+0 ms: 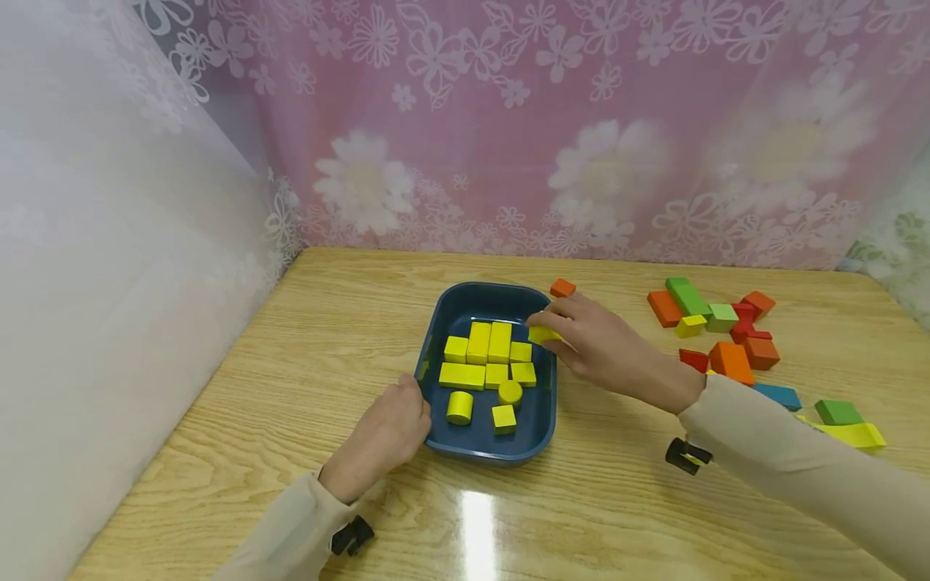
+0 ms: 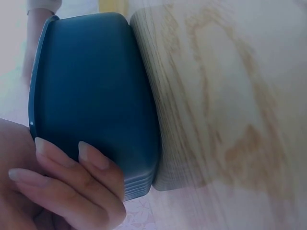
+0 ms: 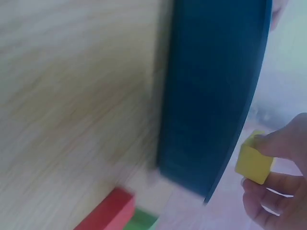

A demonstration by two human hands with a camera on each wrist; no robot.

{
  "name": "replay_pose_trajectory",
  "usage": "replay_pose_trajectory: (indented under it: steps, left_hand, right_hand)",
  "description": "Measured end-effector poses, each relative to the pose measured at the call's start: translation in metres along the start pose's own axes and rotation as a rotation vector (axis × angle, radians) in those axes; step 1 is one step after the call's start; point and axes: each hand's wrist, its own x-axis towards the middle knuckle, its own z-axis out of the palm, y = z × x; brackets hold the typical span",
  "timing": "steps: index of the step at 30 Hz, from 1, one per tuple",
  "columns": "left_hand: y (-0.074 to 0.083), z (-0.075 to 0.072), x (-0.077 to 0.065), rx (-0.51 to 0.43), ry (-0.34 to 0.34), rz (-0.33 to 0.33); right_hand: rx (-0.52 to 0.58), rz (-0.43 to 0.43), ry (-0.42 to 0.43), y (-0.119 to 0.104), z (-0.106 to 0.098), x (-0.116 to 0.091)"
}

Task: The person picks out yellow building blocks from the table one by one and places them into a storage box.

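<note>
A dark blue plastic tub point(image 1: 479, 442) stands on the wooden table, holding several yellow blocks point(image 1: 462, 376) and two yellow cylinders point(image 1: 459, 408). My left hand point(image 1: 388, 424) grips its left rim near the front corner; in the left wrist view, curled fingers point(image 2: 98, 158) lie against the outer wall. Over the tub's right rim, my right hand point(image 1: 599, 339) pinches a yellow block point(image 3: 254, 162) between thumb and fingers. The right wrist view has this block up beside the tub's rim.
Loose blocks lie on the right of the table point(image 1: 240, 387): green point(image 1: 686, 297), orange point(image 1: 731, 363), red, blue point(image 1: 777, 395) and yellow ones point(image 1: 860, 436). An orange block point(image 1: 563, 288) sits by the tub's back right corner. A pink floral curtain point(image 1: 479, 121) hangs behind.
</note>
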Motion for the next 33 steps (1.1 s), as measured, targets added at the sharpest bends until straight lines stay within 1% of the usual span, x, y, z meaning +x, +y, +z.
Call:
replay_pose_trajectory:
  steps: [7,10,15,19,24,28,33]
  left_hand:
    - [0.000,-0.001,0.000,0.000,0.001,0.001]
    - [0.000,-0.001,-0.001,0.003,-0.002,-0.006]
    - [0.000,-0.001,0.000,0.002,-0.004,0.005]
    - [0.000,-0.001,0.000,-0.004,-0.014,0.000]
    - [-0.001,0.000,-0.001,-0.001,-0.005,0.005]
    - [-0.001,0.000,-0.001,0.010,0.010,0.031]
    - [-0.001,0.000,0.000,0.015,0.004,0.032]
  right_hand:
    - [0.035,-0.087,0.019,-0.029,0.010,0.013]
    - [0.051,-0.110,-0.019,-0.041,0.017,0.019]
    - [0.092,-0.136,-0.106,-0.058,0.030,0.025]
    - [0.108,-0.152,-0.138,-0.069,0.039,0.028]
    - [0.071,-0.169,-0.195,-0.075,0.049,0.030]
    - [0.038,-0.166,-0.240,-0.076,0.056,0.029]
    - [0.002,-0.139,-0.249,-0.076,0.057,0.028]
